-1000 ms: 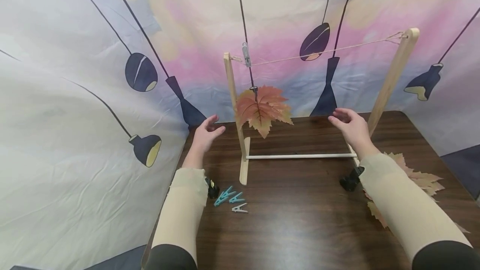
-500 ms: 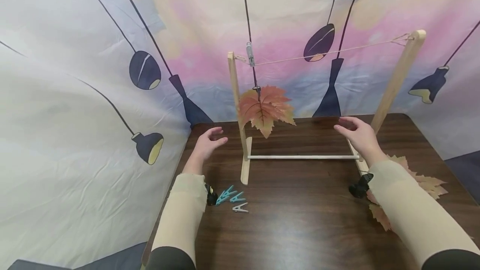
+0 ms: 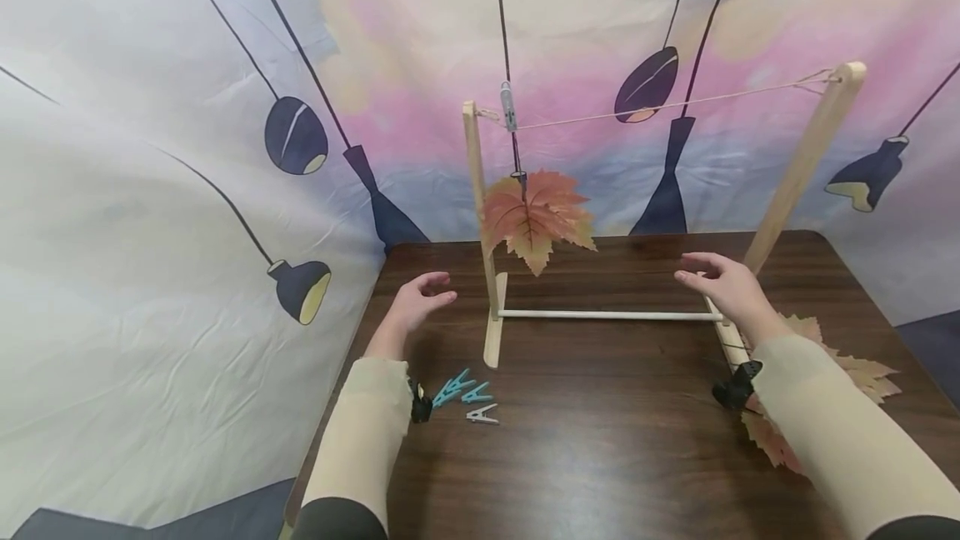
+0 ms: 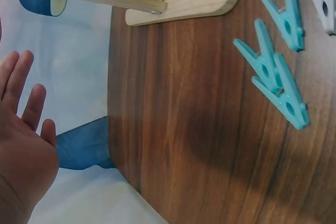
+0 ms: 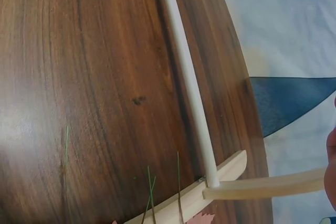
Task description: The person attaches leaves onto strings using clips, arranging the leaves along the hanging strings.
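Note:
My left hand (image 3: 416, 300) hovers over the table's left side, fingers relaxed and holding nothing; in the left wrist view its fingers (image 4: 20, 77) are spread. Beside it rises the left post (image 3: 480, 190) of a small wooden drying rack. A grey clothespin (image 3: 508, 107) sits on the rack's string (image 3: 637, 113), and an orange maple leaf (image 3: 536, 219) hangs beneath it. Near the right post (image 3: 802, 173), my right hand (image 3: 726, 286) floats with loosely bent fingers and nothing in them. Several teal clothespins (image 4: 283, 93) and a grey clothespin (image 3: 482, 415) lie near my left wrist.
More maple leaves (image 3: 772, 440) lie on the brown table (image 3: 600, 440) at the right, partly under my right forearm. A white crossbar (image 3: 611, 315) joins the rack's wooden feet (image 3: 492, 344). A painted cloth (image 3: 420, 23) hangs behind the table.
Both hands have drawn down and back toward me, the right one also slightly outward. The whole view has shifted a little. The hanging leaf and clothespins stay in place.

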A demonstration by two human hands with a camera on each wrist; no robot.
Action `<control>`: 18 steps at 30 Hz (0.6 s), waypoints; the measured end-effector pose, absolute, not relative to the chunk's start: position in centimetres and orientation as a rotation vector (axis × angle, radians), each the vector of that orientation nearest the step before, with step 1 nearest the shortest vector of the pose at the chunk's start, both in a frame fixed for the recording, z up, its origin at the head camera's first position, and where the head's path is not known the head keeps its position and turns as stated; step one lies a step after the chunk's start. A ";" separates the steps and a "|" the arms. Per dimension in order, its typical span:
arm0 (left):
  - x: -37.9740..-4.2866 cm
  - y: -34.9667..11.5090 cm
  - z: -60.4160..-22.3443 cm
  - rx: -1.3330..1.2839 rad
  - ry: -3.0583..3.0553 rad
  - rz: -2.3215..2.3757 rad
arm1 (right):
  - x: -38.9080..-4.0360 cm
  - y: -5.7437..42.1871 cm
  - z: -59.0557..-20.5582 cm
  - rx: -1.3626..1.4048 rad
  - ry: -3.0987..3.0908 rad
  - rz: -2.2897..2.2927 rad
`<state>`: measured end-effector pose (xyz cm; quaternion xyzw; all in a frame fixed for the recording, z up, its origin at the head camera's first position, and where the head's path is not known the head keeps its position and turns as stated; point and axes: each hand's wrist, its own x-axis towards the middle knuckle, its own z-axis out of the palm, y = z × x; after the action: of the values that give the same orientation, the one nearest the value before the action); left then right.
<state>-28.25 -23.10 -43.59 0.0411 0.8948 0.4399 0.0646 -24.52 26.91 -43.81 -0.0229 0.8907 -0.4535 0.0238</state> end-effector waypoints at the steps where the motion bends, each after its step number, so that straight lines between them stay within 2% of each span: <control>1: -28.2 -23.2 -43.6 0.123 2.700 1.315 | -24.4 27.1 -43.8 -0.069 2.746 -1.398; 18: -26.8 -24.5 -45.0 0.087 2.663 1.254 | -23.6 27.7 -44.7 -0.027 2.702 -1.364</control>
<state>-26.80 -24.50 -45.04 0.0294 0.8999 0.4237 0.0985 -23.58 27.75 -44.66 -0.0090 0.8912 -0.4498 0.0575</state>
